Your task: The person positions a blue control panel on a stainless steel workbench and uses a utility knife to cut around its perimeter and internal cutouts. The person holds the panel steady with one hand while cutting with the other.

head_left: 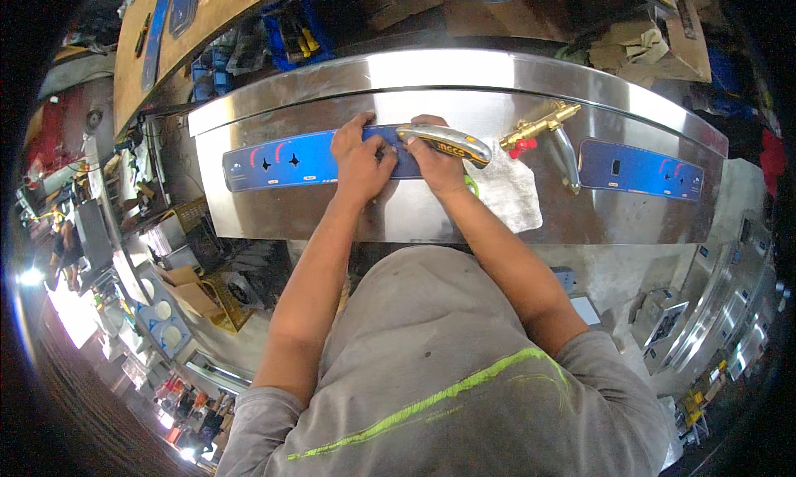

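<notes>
A long blue control panel (319, 158) with cut-out holes lies on a stainless steel sheet-metal body in front of me. My left hand (363, 158) rests on this panel with bent fingers, some of them over its far edge. Just to the right, my right hand (438, 163) is closed around a grey and black utility knife (448, 139) with yellow marks. The knife's front end points left over the panel, close to my left fingers; its blade cannot be made out. Part of a bright green ring (471, 184) shows beside my right wrist.
Right of my hands lie a white cloth or sheet (512, 197) and a brass valve fitting (539, 127) with a red handle and a bent metal pipe. A second blue panel (643, 172) is farther right. Beyond the steel body (290, 218) stands a wooden bench (133, 54).
</notes>
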A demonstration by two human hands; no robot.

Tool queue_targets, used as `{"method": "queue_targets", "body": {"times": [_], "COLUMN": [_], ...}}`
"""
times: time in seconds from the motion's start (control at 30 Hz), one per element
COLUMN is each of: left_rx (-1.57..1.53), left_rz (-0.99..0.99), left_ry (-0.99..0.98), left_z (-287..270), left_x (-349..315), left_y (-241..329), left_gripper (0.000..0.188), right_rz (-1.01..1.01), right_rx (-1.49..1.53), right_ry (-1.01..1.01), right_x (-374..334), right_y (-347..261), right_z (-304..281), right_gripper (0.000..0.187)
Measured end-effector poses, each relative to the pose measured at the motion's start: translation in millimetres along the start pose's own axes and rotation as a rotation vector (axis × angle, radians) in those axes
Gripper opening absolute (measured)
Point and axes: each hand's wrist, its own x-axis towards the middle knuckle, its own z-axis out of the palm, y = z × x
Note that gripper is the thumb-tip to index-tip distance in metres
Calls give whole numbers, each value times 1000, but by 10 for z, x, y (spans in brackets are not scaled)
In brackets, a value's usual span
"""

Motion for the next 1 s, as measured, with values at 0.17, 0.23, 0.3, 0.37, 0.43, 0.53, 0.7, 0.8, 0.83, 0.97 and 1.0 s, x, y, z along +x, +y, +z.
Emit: {"method": "queue_targets", "body": {"times": [0.17, 0.23, 0.3, 0.37, 0.43, 0.53, 0.7, 0.8, 0.83, 0.97, 1.0], "left_rx": [-35, -47, -76, -81, -82, -78, -76, -95, -88, -78, -77], "left_rz": [66, 95, 104, 96, 84, 91, 91, 112, 111, 115, 109], "left_ry": [40, 60, 67, 52, 44, 37, 23, 34, 28, 28, 18], "left_z": [12, 41, 63, 77, 81, 83, 107, 105, 104, 113, 113], "left_x": [-1, -11, -29, -43, -57, -47, -30, -36, -35, -26, -25], "left_y": [-48, -70, -97, -117, -124, -127, -136, -148, -149, -144, -146], "left_gripper": [18, 17, 17, 18, 18, 18, 17, 18, 18, 18, 19], "right_rz": [-222, -207, -213, -22, -21, -127, -252, -221, -239, -275, -280], "right_rx": [-306, -323, -283, -50, -270, -269, -436, -409, -433, -513, -527], "right_ry": [41, 106, 206, 330, 393, 410, 452, 507, 506, 474, 470], "right_x": [-156, -254, -364, -416, -427, -491, -579, -579, -573, -553, -552], "right_y": [-133, -172, -169, -126, -87, -61, -59, -64, -69, -93, -96], "right_z": [27, 82, 176, 271, 290, 333, 399, 435, 443, 442, 443], "right_gripper": [30, 30, 32, 35, 38, 41, 39, 37, 37, 38, 39]}}
